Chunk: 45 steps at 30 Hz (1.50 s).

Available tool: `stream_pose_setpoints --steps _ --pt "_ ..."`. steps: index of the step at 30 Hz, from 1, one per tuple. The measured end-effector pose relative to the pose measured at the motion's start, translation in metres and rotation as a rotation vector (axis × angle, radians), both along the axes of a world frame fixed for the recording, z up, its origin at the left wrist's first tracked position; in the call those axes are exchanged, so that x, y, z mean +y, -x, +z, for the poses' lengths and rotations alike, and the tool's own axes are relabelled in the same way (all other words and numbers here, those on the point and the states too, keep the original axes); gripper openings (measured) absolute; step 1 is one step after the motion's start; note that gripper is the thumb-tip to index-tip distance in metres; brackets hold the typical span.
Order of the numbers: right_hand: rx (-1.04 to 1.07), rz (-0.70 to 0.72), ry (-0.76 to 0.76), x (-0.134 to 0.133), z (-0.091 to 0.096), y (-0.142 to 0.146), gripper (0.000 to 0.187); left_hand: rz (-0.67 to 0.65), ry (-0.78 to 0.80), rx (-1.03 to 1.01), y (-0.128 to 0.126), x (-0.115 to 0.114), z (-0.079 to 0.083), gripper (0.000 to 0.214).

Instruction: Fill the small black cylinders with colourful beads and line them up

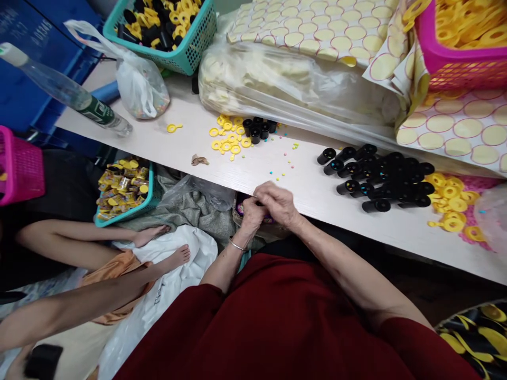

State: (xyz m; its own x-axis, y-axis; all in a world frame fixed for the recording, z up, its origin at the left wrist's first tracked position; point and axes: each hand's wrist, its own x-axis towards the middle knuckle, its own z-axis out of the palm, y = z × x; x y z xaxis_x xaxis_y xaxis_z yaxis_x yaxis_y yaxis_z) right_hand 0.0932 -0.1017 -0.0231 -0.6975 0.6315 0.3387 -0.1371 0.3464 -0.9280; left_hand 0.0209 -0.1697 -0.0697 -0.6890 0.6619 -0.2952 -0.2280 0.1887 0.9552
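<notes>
Close together at the table's front edge, both my hands have their fingers curled inward. My left hand (252, 215), with a bangle at the wrist, meets my right hand (278, 203) at the fingertips. A small dark bit shows between them, but most of what they grip is hidden. Below them, partly covered, is a purple-and-dark container (240, 203). Black cylinders (261, 128) stand beside yellow ring-shaped pieces (229, 138) on the table beyond my hands. A larger group of black cylinders (384, 177), some with coloured beads inside, stands to the right.
Along the back of the table (166, 153) lie a plastic-wrapped bundle (277, 79) and sticker sheets (317, 26). A teal basket (190, 53), a knotted bag (142, 89) and a bottle (79, 100) are at left. A pink basket (447, 68) is at right. Another person's legs (130, 295) stretch below left.
</notes>
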Motion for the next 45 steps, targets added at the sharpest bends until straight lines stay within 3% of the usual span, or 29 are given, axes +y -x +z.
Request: stream_pose_setpoints --steps 3,6,11,15,18,21,23,27,29,31,34,38,41,45 --pt "-0.057 -0.153 0.082 0.025 -0.002 0.001 0.033 -0.104 -0.006 -0.006 -0.003 -0.002 0.003 0.022" --pt "-0.154 -0.092 0.026 0.038 -0.009 0.005 0.039 -0.135 -0.022 -0.002 -0.004 -0.003 0.003 0.030" --pt "-0.184 0.076 -0.185 0.020 -0.012 0.005 0.040 -0.120 0.061 0.066 0.002 -0.003 -0.002 0.014" --pt "-0.145 0.157 -0.201 -0.003 -0.008 -0.001 0.040 -0.074 0.137 0.086 0.006 -0.001 -0.006 0.026" --pt "-0.007 0.067 0.007 -0.013 -0.005 -0.008 0.034 -0.103 0.107 0.070 0.004 -0.001 -0.005 0.021" --pt "0.129 -0.220 0.278 -0.016 0.001 -0.021 0.032 -0.205 0.025 0.003 0.004 -0.008 0.000 0.023" --pt "0.186 -0.356 0.420 -0.016 0.006 -0.038 0.032 -0.319 0.020 -0.012 0.006 -0.016 0.006 0.028" --pt "0.209 -0.451 0.610 -0.025 0.012 -0.091 0.024 -0.646 0.035 0.026 0.008 -0.031 0.028 0.033" --pt "0.189 -0.505 0.681 -0.036 0.011 -0.121 0.021 -0.732 -0.027 0.054 0.006 -0.028 0.041 0.034" --pt "0.171 -0.575 0.747 -0.046 0.009 -0.149 0.020 -0.740 -0.116 0.131 0.002 -0.013 0.052 0.031" --pt "0.173 -0.715 0.797 -0.054 0.006 -0.182 0.019 -0.668 -0.185 0.371 -0.005 0.027 0.057 0.026" --pt "0.223 -0.859 0.797 -0.052 0.005 -0.211 0.020 -0.539 -0.022 0.704 -0.004 0.087 0.053 0.027" --pt "0.226 -0.875 0.802 -0.051 0.003 -0.220 0.021 -0.519 0.047 0.723 0.005 0.120 0.051 0.021" --pt "0.218 -0.843 0.820 -0.051 -0.001 -0.219 0.020 -0.562 -0.007 0.705 0.007 0.153 0.051 0.018"
